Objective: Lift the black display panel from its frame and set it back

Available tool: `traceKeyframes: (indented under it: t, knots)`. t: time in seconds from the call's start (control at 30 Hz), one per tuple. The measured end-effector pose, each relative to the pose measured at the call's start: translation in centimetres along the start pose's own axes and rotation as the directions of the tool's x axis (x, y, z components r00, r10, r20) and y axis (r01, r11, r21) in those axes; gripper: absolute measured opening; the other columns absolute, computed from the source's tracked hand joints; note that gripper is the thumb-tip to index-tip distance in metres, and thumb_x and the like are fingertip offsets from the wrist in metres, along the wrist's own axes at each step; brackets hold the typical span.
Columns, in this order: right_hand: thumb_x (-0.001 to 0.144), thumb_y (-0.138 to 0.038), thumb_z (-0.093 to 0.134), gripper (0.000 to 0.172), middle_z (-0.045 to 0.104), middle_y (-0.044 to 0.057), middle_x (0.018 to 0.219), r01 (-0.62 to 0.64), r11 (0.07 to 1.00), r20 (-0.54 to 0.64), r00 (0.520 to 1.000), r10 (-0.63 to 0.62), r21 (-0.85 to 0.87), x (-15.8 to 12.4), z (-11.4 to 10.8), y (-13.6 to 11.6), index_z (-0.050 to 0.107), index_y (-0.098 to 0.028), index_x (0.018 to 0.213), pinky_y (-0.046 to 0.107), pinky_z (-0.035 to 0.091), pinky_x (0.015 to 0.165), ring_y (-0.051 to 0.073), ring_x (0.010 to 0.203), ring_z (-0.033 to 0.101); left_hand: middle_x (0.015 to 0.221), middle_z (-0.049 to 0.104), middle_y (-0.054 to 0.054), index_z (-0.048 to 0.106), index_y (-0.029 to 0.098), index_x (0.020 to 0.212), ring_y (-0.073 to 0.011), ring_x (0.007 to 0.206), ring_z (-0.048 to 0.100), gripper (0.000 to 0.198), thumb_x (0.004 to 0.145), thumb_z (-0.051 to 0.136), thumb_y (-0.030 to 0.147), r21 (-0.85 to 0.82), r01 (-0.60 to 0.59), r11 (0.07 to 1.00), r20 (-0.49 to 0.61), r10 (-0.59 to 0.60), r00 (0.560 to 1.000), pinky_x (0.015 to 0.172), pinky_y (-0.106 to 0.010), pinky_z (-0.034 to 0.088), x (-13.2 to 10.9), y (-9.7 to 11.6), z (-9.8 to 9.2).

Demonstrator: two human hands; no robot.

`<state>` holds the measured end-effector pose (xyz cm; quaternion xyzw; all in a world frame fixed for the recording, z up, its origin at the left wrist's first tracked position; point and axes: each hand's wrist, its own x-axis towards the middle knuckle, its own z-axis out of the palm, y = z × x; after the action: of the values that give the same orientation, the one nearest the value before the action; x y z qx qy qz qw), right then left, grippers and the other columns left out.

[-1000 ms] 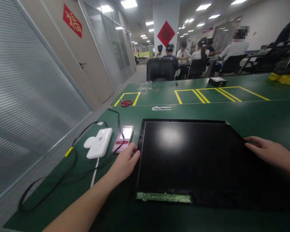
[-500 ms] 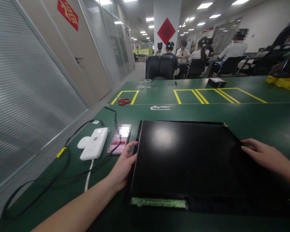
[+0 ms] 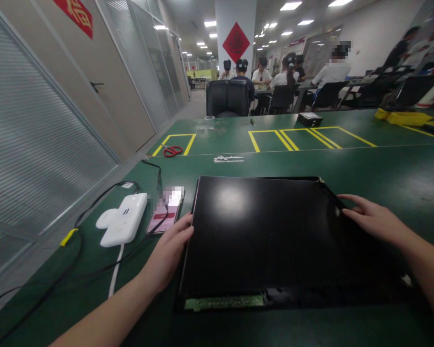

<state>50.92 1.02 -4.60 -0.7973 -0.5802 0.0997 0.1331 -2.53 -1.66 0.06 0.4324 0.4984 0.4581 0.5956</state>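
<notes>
Your left hand grips the black display panel by its left edge, while your right hand grips its right edge. The panel is before you over the green desk, right of the smartphone.

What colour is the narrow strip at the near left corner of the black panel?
Green; the narrow strip shows best in the head view.

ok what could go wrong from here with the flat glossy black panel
The flat glossy black panel could slip, since the bare left hand and bare right hand touch only its side edges. The narrow green circuit strip lies exposed along the panel's near edge and might get knocked.
</notes>
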Motion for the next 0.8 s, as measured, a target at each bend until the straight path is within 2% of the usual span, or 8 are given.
traceKeyframes:
  t: [0.1, 0.23, 0.33, 0.43, 0.53, 0.67, 0.73, 0.8]
  knots:
    - [0.083, -0.059, 0.051, 0.071, 0.071, 0.001, 0.07, -0.064, 0.997, 0.06, 0.996, 0.061, 0.053, -0.3, -0.4, -0.4, 0.066, -0.028, 0.145, 0.037, 0.053, 0.069, 0.026, 0.069, 0.071, 0.154, 0.064, -0.012, 0.082, 0.026, 0.117, -0.04, 0.158, 0.041, 0.053, 0.068, 0.094, 0.04, 0.083, -0.085, 0.993, -0.048, 0.089, 0.995, 0.12, -0.046, 0.048, -0.4, -0.2, -0.1]
    - [0.08, -0.067, 0.052, 0.075, 0.075, 0.004, 0.08, -0.061, 0.993, 0.015, 0.998, 0.059, 0.103, -0.4, -0.7, -0.5, 0.07, -0.026, 0.139, 0.038, 0.053, 0.072, 0.028, 0.075, 0.072, 0.141, 0.074, -0.013, 0.079, 0.026, 0.126, -0.0429, 0.143, 0.059, 0.062, 0.069, 0.095, 0.043, -0.064, -0.031, 0.997, 0.063, 0.035, 0.997, 0.114, -0.051, 0.055, -1.1, 0.3, 0.6]
    - [0.076, -0.071, 0.057, 0.068, 0.08, 0.011, 0.104, -0.098, 0.978, -0.033, 0.994, 0.106, 0.186, -0.1, -0.7, -0.7, 0.076, -0.023, 0.12, 0.043, 0.057, 0.087, 0.034, 0.098, 0.075, 0.13, 0.078, -0.012, 0.077, 0.027, 0.131, -0.0419, 0.132, 0.068, 0.068, 0.068, 0.096, 0.04, -0.139, 0.005, 0.99, 0.097, 0.009, 0.995, 0.109, -0.051, 0.058, -1.4, 0.7, 1.1]
    - [0.073, -0.068, 0.061, 0.057, 0.075, 0.017, 0.131, -0.197, 0.924, -0.066, 0.971, 0.231, 0.329, 0.0, -0.8, -1.8, 0.075, -0.022, 0.104, 0.048, 0.051, 0.112, 0.04, 0.129, 0.066, 0.126, 0.08, -0.012, 0.074, 0.028, 0.136, -0.0413, 0.126, 0.071, 0.073, 0.067, 0.096, 0.04, -0.18, 0.017, 0.983, 0.097, 0.0, 0.995, 0.105, -0.05, 0.061, -1.5, 0.6, 1.2]
    - [0.07, -0.058, 0.072, 0.046, 0.07, 0.014, 0.143, -0.222, 0.809, -0.029, 0.959, 0.282, 0.545, -0.7, -1.1, -2.9, 0.075, -0.024, 0.102, 0.045, 0.045, 0.121, 0.039, 0.139, 0.06, 0.124, 0.081, -0.011, 0.073, 0.028, 0.137, -0.0408, 0.123, 0.073, 0.076, 0.066, 0.096, 0.038, -0.218, 0.013, 0.976, 0.062, 0.001, 0.998, 0.102, -0.05, 0.062, -1.5, 0.4, 1.0]
    - [0.069, -0.047, 0.08, 0.048, 0.079, 0.011, 0.121, -0.264, 0.506, 0.123, 0.948, 0.295, 0.821, -2.6, -1.5, -2.1, 0.078, -0.029, 0.113, 0.05, 0.06, 0.103, 0.042, 0.127, 0.068, 0.124, 0.082, -0.009, 0.072, 0.028, 0.138, -0.0384, 0.122, 0.074, 0.071, 0.071, 0.093, 0.035, -0.268, 0.0, 0.963, -0.001, -0.001, 1.0, 0.105, -0.05, 0.061, -1.4, 0.5, 0.4]
    - [0.075, -0.048, 0.078, 0.042, 0.08, 0.008, 0.115, -0.137, 0.413, -0.025, 0.931, 0.364, 0.9, -3.6, -1.5, -0.9, 0.078, -0.033, 0.114, 0.051, 0.065, 0.095, 0.039, 0.122, 0.071, 0.125, 0.081, -0.007, 0.071, 0.029, 0.139, -0.0368, 0.125, 0.073, 0.063, 0.079, 0.087, 0.037, -0.303, -0.012, 0.953, 0.007, 0.014, 1.0, 0.108, -0.049, 0.06, -1.3, 0.8, 0.1]
    - [0.07, -0.034, 0.084, 0.042, 0.079, 0.004, 0.113, -0.052, 0.387, -0.123, 0.901, 0.415, 0.921, -4.1, -1.5, 0.4, 0.077, -0.035, 0.111, 0.045, 0.067, 0.091, 0.033, 0.115, 0.074, 0.126, 0.081, -0.007, 0.071, 0.027, 0.139, -0.0363, 0.129, 0.071, 0.054, 0.087, 0.08, 0.041, -0.349, -0.005, 0.937, 0.063, 0.029, 0.998, 0.113, -0.05, 0.057, -1.3, 1.1, -0.2]
